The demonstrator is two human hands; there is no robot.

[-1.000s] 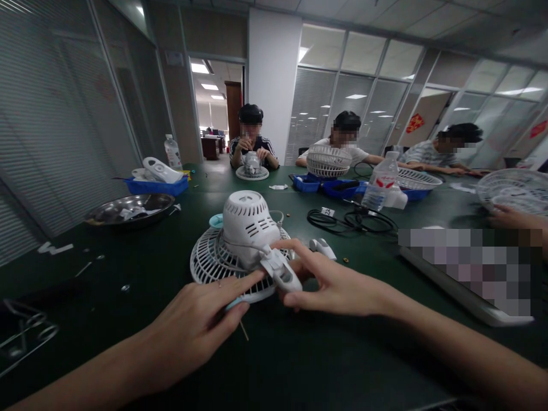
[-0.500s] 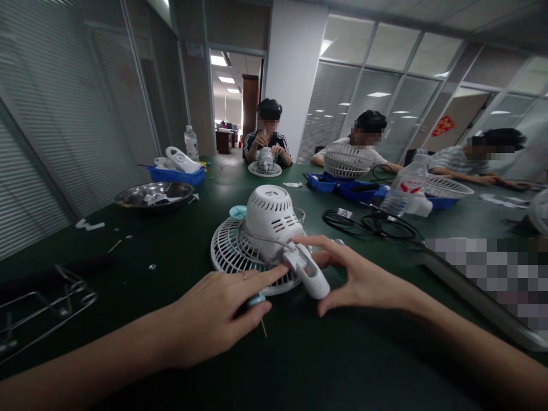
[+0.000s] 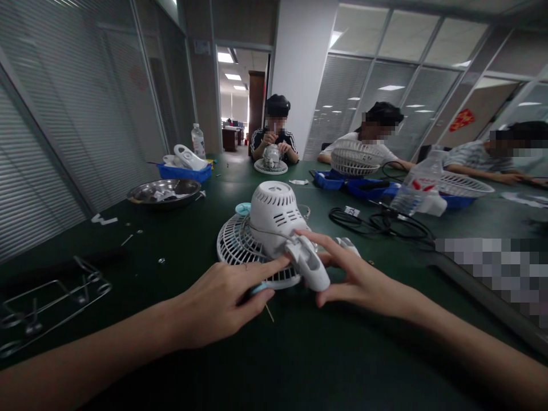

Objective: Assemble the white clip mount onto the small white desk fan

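Note:
A white desk fan (image 3: pixel 274 220) lies face down on the table, its round motor housing up and its grille (image 3: pixel 229 242) beneath. Pale blue plastic (image 3: pixel 243 209) shows at the grille's rim. My right hand (image 3: pixel 351 274) grips the fan's white bracket (image 3: pixel 314 268), forefinger on top and thumb under its end. My left hand (image 3: pixel 226 299) rests against the fan, its forefinger stretched to the bracket's joint and its thumb lower down. Its other fingers are mostly hidden. A thin stick (image 3: pixel 269 313) points down near the left thumb; I cannot tell whether the hand holds it.
At left are a metal bowl (image 3: pixel 165 194), a blue tray (image 3: pixel 188 171) with white parts and a bent wire stand (image 3: pixel 55 302). To the right, a black cable (image 3: pixel 385 225) lies near a plastic bottle (image 3: pixel 417 185). Several people sit around the table with fan parts.
The view has shifted slightly, so most things sit a little further right. Both hands keep their places on the fan; no clear movement of the parts shows.

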